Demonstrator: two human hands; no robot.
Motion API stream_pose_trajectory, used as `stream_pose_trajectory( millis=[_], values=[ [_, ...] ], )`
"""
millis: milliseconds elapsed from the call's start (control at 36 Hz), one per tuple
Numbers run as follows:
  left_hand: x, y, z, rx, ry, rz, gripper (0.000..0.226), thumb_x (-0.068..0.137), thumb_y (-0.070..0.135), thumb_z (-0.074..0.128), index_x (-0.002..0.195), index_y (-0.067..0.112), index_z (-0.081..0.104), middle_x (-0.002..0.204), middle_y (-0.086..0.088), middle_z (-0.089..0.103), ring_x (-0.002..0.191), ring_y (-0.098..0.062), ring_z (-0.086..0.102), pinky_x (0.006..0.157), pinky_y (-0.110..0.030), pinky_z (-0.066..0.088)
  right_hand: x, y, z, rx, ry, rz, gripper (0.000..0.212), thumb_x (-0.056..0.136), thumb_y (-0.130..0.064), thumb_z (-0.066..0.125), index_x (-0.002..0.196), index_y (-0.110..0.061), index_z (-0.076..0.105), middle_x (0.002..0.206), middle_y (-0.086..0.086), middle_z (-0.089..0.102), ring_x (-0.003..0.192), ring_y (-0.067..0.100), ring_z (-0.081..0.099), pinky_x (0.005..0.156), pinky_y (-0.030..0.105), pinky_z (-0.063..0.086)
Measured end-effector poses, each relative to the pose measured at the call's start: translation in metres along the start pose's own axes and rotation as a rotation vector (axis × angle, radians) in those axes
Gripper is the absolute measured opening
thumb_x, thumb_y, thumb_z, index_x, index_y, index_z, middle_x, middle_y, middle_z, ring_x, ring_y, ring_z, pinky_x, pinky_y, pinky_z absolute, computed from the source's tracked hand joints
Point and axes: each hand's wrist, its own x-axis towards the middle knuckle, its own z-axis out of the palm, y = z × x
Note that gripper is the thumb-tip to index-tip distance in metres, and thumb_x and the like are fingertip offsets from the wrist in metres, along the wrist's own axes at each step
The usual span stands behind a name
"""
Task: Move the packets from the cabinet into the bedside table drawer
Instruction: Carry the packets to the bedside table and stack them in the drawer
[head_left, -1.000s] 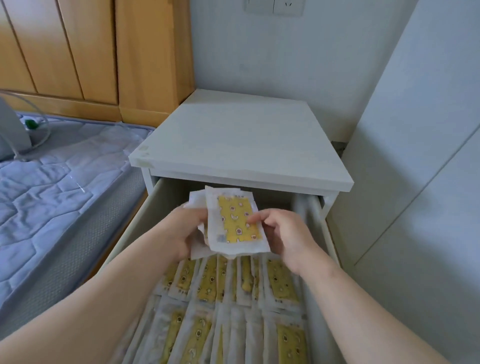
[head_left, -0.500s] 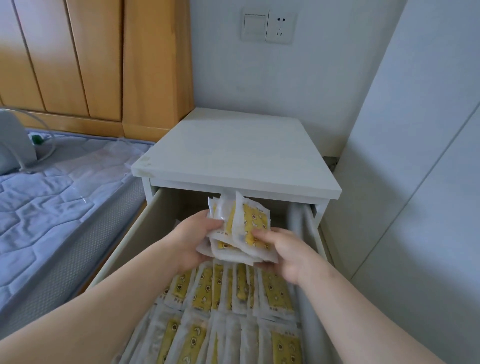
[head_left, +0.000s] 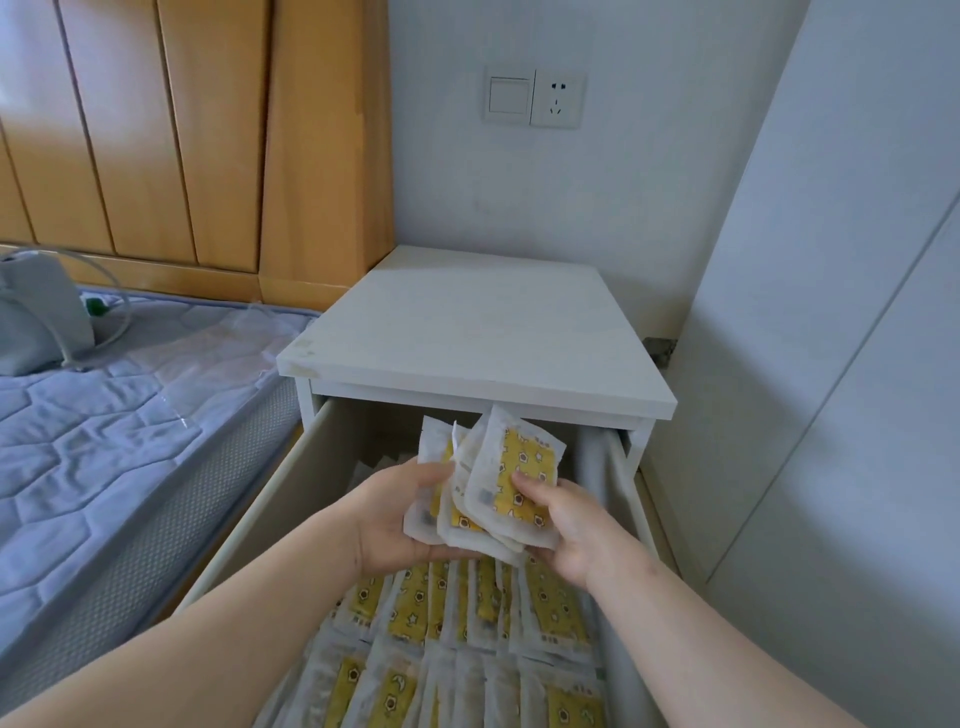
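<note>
I see a white bedside table (head_left: 467, 338) against a grey wall, with a switch-and-socket plate (head_left: 532, 98) above it. Quilted mattress (head_left: 104, 441) on the left, wood panelling (head_left: 208, 130) far left, white cabinet door (head_left: 831, 364) on the right. Packet print is too small to read. Drawer (head_left: 291, 493) is pulled out, its near part lined with stored packets (head_left: 467, 649): white wrappers, yellow star-patterned centres. Left hand (head_left: 395, 514) cups a fanned bunch of packets (head_left: 514, 467) over the drawer's far end. Right hand (head_left: 566, 525) pinches the front one, thumb on its face.

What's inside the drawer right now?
Rows of packets, yellow and white, fill the near part of the drawer. Its back end is hidden by the left hand, the right hand, the held bundle and the table top.
</note>
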Motion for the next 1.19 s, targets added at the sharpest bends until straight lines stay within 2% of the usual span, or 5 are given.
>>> stream_pose_trajectory(
  millis=[167,472,722,889,1195],
  values=[
    [0.006,0.005,-0.001,0.133,-0.06,0.07,0.047,0.087,-0.015,0.047,0.118,0.019,0.056,0.1,-0.02,0.071,0.088,-0.04,0.069,0.064,-0.051,0.058,0.005,-0.002,-0.001,0.049,-0.032,-0.025,0.017,0.091,-0.01,0.058,0.107,-0.008,0.064,0.099,0.012,0.072,0.085,0.025,0.069,0.067,0.035,0.055],
    [0.021,0.008,-0.016,0.118,0.132,0.07,0.027,0.089,-0.001,0.057,0.112,0.013,0.06,0.093,-0.017,0.072,0.08,-0.033,0.071,0.064,-0.047,0.059,0.016,0.001,0.007,-0.086,0.111,-0.006,0.013,0.091,-0.013,0.059,0.102,-0.012,0.064,0.104,0.011,0.07,0.095,0.026,0.065,0.073,0.036,0.051],
    [0.064,0.02,-0.025,0.244,0.223,0.133,0.024,0.088,-0.01,0.052,0.104,0.006,0.061,0.103,-0.019,0.068,0.101,-0.035,0.064,0.092,-0.048,0.051,0.043,-0.01,0.002,-0.124,0.134,-0.041,0.017,0.091,-0.003,0.057,0.106,-0.01,0.062,0.099,0.011,0.069,0.089,0.025,0.065,0.07,0.034,0.052],
    [0.106,0.025,-0.022,0.43,0.352,0.174,0.025,0.087,-0.013,0.048,0.101,0.008,0.053,0.096,-0.015,0.062,0.085,-0.027,0.063,0.063,-0.034,0.054,0.074,-0.015,-0.005,-0.219,0.253,-0.032,0.008,0.09,-0.011,0.061,0.097,-0.014,0.058,0.098,0.01,0.066,0.097,0.028,0.063,0.092,0.044,0.05],
    [0.175,0.005,-0.019,0.858,0.631,0.246,0.041,0.093,0.0,0.044,0.132,-0.007,0.037,0.128,-0.027,0.05,0.114,-0.04,0.053,0.093,-0.043,0.047,0.128,-0.01,-0.02,-0.473,0.478,-0.094,0.04,0.092,-0.003,0.048,0.131,-0.008,0.043,0.117,0.013,0.055,0.088,0.021,0.052,0.066,0.027,0.043]
  ],
)
